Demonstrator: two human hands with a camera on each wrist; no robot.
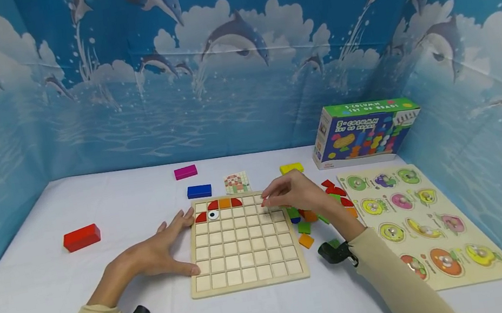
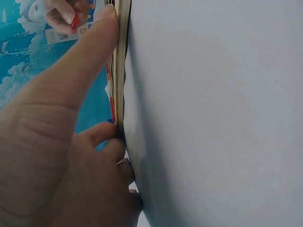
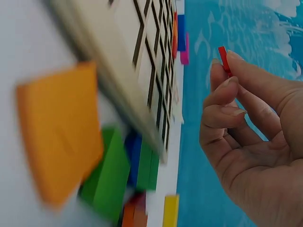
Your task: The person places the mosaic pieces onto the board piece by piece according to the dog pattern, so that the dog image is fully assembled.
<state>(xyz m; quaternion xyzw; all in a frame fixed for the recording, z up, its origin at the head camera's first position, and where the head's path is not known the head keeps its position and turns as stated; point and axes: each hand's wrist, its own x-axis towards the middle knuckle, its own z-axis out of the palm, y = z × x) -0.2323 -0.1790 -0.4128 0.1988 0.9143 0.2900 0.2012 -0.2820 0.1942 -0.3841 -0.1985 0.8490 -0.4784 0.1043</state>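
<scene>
A wooden grid board (image 1: pixel 251 286) lies on the white table. My left hand (image 1: pixel 162 250) is spread at its left side, the thumb (image 2: pixel 102 35) resting on the edge and the other fingers touching farther up. Between thumb and fingertips, my right hand (image 1: pixel 293 192) pinches a small red piece (image 3: pixel 224 57), seen nearly edge-on, above the upper right of the grid. In the top row sit an orange square (image 1: pixel 224 203) and two red curved pieces. Below them are another red curved piece (image 1: pixel 201 217) and a white eye tile (image 1: pixel 213 215).
Loose green, orange and red pieces (image 1: pixel 304 228) lie right of the board. Behind it are a pattern card (image 1: pixel 237 183) and blue, magenta and yellow blocks. A red block (image 1: pixel 82 238) lies left. A fruit puzzle board (image 1: pixel 417 196) and a toy box (image 1: pixel 365 133) occupy the right.
</scene>
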